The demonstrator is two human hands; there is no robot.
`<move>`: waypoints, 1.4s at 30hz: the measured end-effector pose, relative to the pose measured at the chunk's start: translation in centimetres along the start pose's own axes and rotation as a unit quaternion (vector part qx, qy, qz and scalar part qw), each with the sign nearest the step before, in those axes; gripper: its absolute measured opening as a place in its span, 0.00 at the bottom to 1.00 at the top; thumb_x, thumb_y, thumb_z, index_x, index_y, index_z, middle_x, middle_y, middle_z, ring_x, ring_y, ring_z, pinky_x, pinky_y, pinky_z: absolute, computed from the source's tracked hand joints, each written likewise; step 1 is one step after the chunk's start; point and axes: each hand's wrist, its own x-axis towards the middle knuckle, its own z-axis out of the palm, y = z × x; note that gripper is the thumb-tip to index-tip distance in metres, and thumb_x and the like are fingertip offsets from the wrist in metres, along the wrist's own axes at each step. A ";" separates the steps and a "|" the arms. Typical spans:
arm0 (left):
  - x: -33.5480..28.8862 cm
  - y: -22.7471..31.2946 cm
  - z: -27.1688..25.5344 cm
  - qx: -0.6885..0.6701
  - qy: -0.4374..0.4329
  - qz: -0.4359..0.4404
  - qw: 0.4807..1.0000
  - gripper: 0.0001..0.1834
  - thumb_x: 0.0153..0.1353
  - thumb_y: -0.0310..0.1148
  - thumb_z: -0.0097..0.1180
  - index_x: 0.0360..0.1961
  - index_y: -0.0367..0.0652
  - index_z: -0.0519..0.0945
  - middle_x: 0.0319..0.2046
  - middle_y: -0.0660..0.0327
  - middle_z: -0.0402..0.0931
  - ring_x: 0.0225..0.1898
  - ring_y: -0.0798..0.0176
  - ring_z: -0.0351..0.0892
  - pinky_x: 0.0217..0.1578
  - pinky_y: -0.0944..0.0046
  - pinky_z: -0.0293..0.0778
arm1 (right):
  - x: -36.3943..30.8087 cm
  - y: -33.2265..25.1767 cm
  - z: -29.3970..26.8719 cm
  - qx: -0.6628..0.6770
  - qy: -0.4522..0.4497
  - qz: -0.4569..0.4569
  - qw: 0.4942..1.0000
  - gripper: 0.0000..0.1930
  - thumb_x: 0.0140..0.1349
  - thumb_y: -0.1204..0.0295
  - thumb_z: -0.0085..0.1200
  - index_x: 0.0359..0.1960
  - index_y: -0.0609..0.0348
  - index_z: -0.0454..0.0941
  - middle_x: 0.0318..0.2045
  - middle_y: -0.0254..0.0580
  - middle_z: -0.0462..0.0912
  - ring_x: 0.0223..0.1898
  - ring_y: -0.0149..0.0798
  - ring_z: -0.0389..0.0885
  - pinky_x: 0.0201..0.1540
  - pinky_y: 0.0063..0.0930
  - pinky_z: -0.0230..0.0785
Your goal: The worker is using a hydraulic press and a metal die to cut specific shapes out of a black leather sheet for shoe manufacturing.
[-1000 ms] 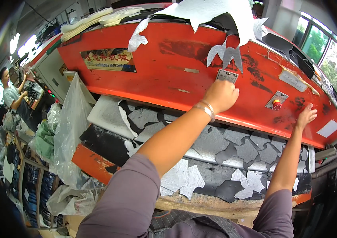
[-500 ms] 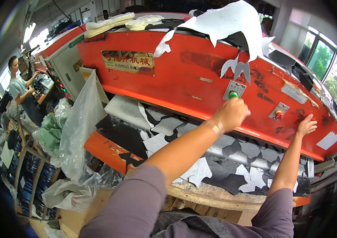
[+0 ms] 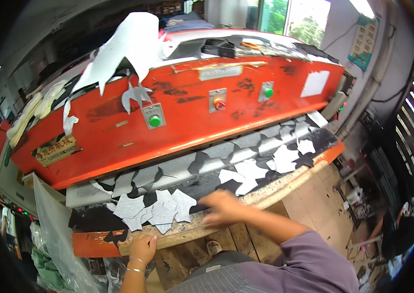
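My left hand [image 3: 143, 247] is low at the near edge of the machine's bed, just below some white cut pieces [image 3: 130, 209]. Its back faces up, and the curl of its fingers does not show clearly. Over the pale, worn front board [image 3: 265, 202] reaches my right hand [image 3: 224, 209], slightly blurred, thumb and fingers apart with nothing seen in them. It is between the grey-white cut pieces [image 3: 170, 207] and more white pieces [image 3: 247, 172] farther right. These flat, jagged pieces lie on the black surface [image 3: 90, 219].
Behind the bed stands a red machine beam [image 3: 187, 122] with a left green button [image 3: 154, 121], a red stop button [image 3: 219, 104] and a right green button [image 3: 268, 93]. White scrap sheet [image 3: 129, 46] drapes over its top. Clear plastic sheeting [image 3: 53, 244] hangs at left.
Both hands have left the red beam and come down to the bed's front; my left hand was on the left green button. The view has swung right.
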 end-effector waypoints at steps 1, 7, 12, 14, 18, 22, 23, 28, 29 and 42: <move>-0.4 -0.1 0.4 0.018 0.064 0.029 0.997 0.14 0.57 0.40 0.53 0.24 0.41 0.80 0.25 0.50 0.76 0.31 0.42 0.73 0.36 0.48 0.69 | 0.2 -1.3 3.3 -0.014 0.011 -0.085 0.996 0.30 0.50 0.54 0.65 0.51 0.60 0.75 0.44 0.52 0.79 0.49 0.53 0.75 0.53 0.44 0.66; 0.2 -0.4 2.2 0.043 0.119 -0.013 0.992 0.10 0.54 0.38 0.55 0.24 0.43 0.80 0.28 0.52 0.77 0.34 0.44 0.72 0.38 0.47 0.68 | 2.9 -6.9 12.9 -0.133 -0.002 -0.087 0.987 0.21 0.44 0.60 0.66 0.37 0.59 0.76 0.35 0.46 0.78 0.42 0.48 0.77 0.44 0.39 0.71; 0.4 -1.1 1.9 0.023 0.091 0.002 0.996 0.11 0.53 0.39 0.57 0.22 0.43 0.81 0.23 0.55 0.77 0.30 0.47 0.77 0.31 0.49 0.71 | 3.2 -7.0 12.7 -0.114 -0.057 -0.054 0.990 0.17 0.45 0.62 0.63 0.33 0.58 0.76 0.33 0.45 0.78 0.41 0.48 0.78 0.40 0.40 0.73; 1.0 -1.4 0.8 -0.002 0.093 0.014 0.996 0.12 0.53 0.40 0.57 0.21 0.43 0.82 0.23 0.55 0.77 0.29 0.48 0.78 0.30 0.49 0.72 | 4.0 -7.6 10.5 -0.126 -0.151 -0.034 0.980 0.18 0.49 0.59 0.62 0.36 0.58 0.79 0.35 0.47 0.81 0.41 0.50 0.79 0.40 0.42 0.74; 3.5 -3.9 -2.2 -0.077 -0.012 -0.037 0.996 0.15 0.56 0.43 0.57 0.21 0.43 0.82 0.24 0.55 0.79 0.31 0.49 0.78 0.33 0.51 0.73 | 12.1 -8.4 4.1 0.008 -0.316 0.013 0.949 0.19 0.53 0.56 0.58 0.41 0.54 0.81 0.35 0.51 0.83 0.39 0.53 0.81 0.42 0.44 0.74; 13.2 -9.1 -5.0 -0.065 0.096 -0.049 0.992 0.12 0.57 0.38 0.57 0.31 0.39 0.82 0.33 0.51 0.80 0.36 0.47 0.79 0.38 0.53 0.75 | 25.2 -4.0 5.8 -0.026 -0.041 -0.092 0.995 0.19 0.56 0.56 0.57 0.42 0.55 0.80 0.38 0.50 0.82 0.41 0.53 0.80 0.43 0.45 0.73; 15.3 -10.9 -4.7 -0.058 0.127 -0.038 0.990 0.13 0.57 0.39 0.58 0.37 0.39 0.81 0.40 0.50 0.79 0.43 0.47 0.78 0.44 0.54 0.73 | 28.6 -4.1 6.6 -0.046 0.015 -0.095 0.994 0.18 0.57 0.56 0.57 0.42 0.56 0.80 0.38 0.48 0.82 0.43 0.52 0.80 0.44 0.45 0.73; 19.1 -17.5 -1.3 0.072 0.166 -0.044 0.983 0.27 0.60 0.43 0.55 0.58 0.39 0.72 0.61 0.50 0.67 0.63 0.48 0.64 0.62 0.52 0.59 | 39.5 -3.4 12.6 -0.212 0.099 -0.144 0.962 0.11 0.55 0.62 0.58 0.36 0.52 0.78 0.35 0.40 0.81 0.48 0.44 0.76 0.46 0.37 0.69; 19.6 -17.5 -1.1 0.087 0.124 -0.058 0.987 0.30 0.62 0.46 0.51 0.61 0.40 0.68 0.65 0.52 0.61 0.67 0.50 0.57 0.65 0.51 0.53 | 40.7 -2.3 12.6 -0.217 0.100 -0.141 0.961 0.11 0.55 0.62 0.58 0.36 0.52 0.78 0.35 0.40 0.81 0.48 0.44 0.76 0.46 0.37 0.69; 14.5 -14.2 -0.9 -0.152 0.194 0.044 0.968 0.47 0.57 0.53 0.60 0.65 0.28 0.57 0.64 0.37 0.56 0.68 0.40 0.52 0.66 0.50 0.52 | 25.5 -3.4 10.1 0.114 0.172 -0.021 0.978 0.07 0.61 0.73 0.53 0.36 0.63 0.70 0.40 0.55 0.76 0.43 0.54 0.76 0.51 0.40 0.65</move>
